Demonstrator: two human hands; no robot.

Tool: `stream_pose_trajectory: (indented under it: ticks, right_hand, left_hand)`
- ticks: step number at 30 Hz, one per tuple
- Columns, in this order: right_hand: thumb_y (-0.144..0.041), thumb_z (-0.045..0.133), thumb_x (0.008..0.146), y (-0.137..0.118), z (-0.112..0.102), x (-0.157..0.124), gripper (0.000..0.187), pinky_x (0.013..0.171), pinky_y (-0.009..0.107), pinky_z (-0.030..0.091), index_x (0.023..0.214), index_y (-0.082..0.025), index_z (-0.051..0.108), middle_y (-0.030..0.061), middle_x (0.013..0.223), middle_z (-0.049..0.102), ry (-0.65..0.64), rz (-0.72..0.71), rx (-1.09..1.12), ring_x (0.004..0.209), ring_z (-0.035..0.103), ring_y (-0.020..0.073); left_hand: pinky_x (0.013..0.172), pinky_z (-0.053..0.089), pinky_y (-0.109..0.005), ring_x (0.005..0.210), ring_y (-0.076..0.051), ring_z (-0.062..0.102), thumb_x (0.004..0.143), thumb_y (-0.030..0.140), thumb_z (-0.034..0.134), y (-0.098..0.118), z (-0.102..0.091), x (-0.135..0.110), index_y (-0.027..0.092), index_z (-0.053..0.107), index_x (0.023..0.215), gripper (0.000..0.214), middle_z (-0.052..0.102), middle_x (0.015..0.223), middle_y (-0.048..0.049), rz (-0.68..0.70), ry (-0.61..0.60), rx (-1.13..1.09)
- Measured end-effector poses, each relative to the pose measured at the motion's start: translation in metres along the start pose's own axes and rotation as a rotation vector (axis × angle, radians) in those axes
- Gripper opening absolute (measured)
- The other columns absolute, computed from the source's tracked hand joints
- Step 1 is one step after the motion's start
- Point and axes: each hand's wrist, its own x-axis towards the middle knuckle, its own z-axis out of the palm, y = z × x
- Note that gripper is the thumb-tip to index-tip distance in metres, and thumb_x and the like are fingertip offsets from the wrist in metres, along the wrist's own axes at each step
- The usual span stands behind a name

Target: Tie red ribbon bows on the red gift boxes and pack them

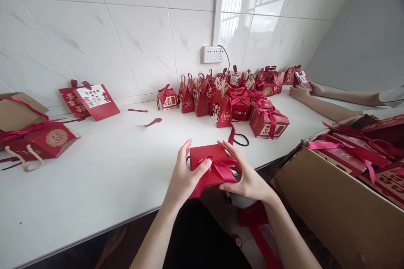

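Both my hands hold one small red gift box [208, 164] with a red ribbon bow, just over the front edge of the white table [110, 176]. My left hand [184, 176] grips its left side, thumb on top by the bow. My right hand [244, 174] cups its right side, fingers curled round the ribbon. A heap of several finished red boxes [240, 101] with ribbons stands behind it on the table.
A cardboard carton [344, 201] of red boxes sits at my right. Another person's arms [328, 103] reach onto the table at far right. Flat red bags [91, 101] lean on the tiled wall; a brown carton [15, 111] and red bag [50, 138] lie left.
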Motion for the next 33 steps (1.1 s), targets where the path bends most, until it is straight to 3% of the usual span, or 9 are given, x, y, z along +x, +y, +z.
stream_pose_trajectory:
  ticks: [4,9,17,23,26,29,33]
  right_hand:
    - [-0.027,0.075,0.07,-0.002,0.002,-0.004,0.097,0.106,0.043,0.037,0.145,-0.037,0.014,0.0068,0.153,0.019,-0.002,-0.007,-0.013,0.139,0.025,0.0255]
    - [-0.019,0.073,0.069,-0.008,0.007,-0.008,0.096,0.107,0.043,0.036,0.146,-0.032,0.016,0.0083,0.153,0.021,0.012,-0.012,-0.039,0.14,0.022,0.0261]
    - [-0.016,0.071,0.07,-0.011,0.011,-0.011,0.096,0.112,0.042,0.03,0.146,-0.032,0.015,0.0067,0.155,0.016,0.033,-0.02,-0.043,0.141,0.019,0.0245]
    - [-0.017,0.072,0.069,-0.013,0.012,-0.014,0.097,0.114,0.043,0.024,0.147,-0.03,0.015,0.0073,0.155,0.015,0.036,-0.036,-0.076,0.142,0.018,0.0245]
    - [-0.018,0.072,0.069,-0.014,0.013,-0.014,0.098,0.115,0.043,0.022,0.147,-0.03,0.014,0.0065,0.155,0.014,0.029,-0.03,-0.102,0.142,0.016,0.0247]
    - [-0.023,0.071,0.072,-0.014,0.014,-0.016,0.095,0.115,0.043,0.021,0.147,-0.032,0.012,0.0047,0.156,0.011,0.04,0.005,-0.114,0.143,0.013,0.0234]
    - [-0.047,0.076,0.065,-0.011,0.017,-0.028,0.106,0.111,0.046,0.028,0.145,-0.034,0.008,0.008,0.155,0.013,0.068,0.073,0.021,0.142,0.017,0.0269]
  left_hand:
    - [0.095,0.045,-0.035,0.115,-0.025,0.054,0.074,0.048,0.063,0.002,0.005,-0.016,0.025,0.033,0.136,0.072,0.055,0.124,-0.0076,0.0,-0.01,-0.162]
    - [0.087,0.049,-0.031,0.101,-0.021,0.061,0.072,0.037,0.068,0.005,0.01,-0.022,0.027,0.034,0.134,0.071,0.06,0.112,-0.0038,-0.013,0.055,-0.124]
    - [0.096,0.044,-0.037,0.106,-0.022,0.06,0.069,0.03,0.073,0.004,0.003,-0.021,0.029,0.021,0.136,0.085,0.061,0.113,-0.0042,-0.051,-0.13,-0.208]
    - [0.087,0.047,-0.035,0.093,-0.018,0.063,0.067,0.031,0.074,0.01,-0.003,-0.022,0.028,0.028,0.125,0.074,0.064,0.1,-0.0022,-0.076,-0.209,-0.212]
    - [0.079,0.049,-0.033,0.083,-0.017,0.064,0.071,0.035,0.07,0.013,-0.002,-0.021,0.027,0.034,0.117,0.059,0.064,0.091,-0.0011,-0.088,-0.158,-0.175]
    - [0.078,0.05,-0.033,0.083,-0.018,0.065,0.071,0.034,0.07,0.013,0.002,-0.02,0.026,0.036,0.114,0.055,0.063,0.096,-0.0025,-0.085,-0.044,-0.064]
    - [0.081,0.05,-0.032,0.09,-0.018,0.066,0.072,0.035,0.07,0.011,0.004,-0.02,0.026,0.037,0.113,0.054,0.062,0.104,-0.0039,-0.055,-0.038,0.042]
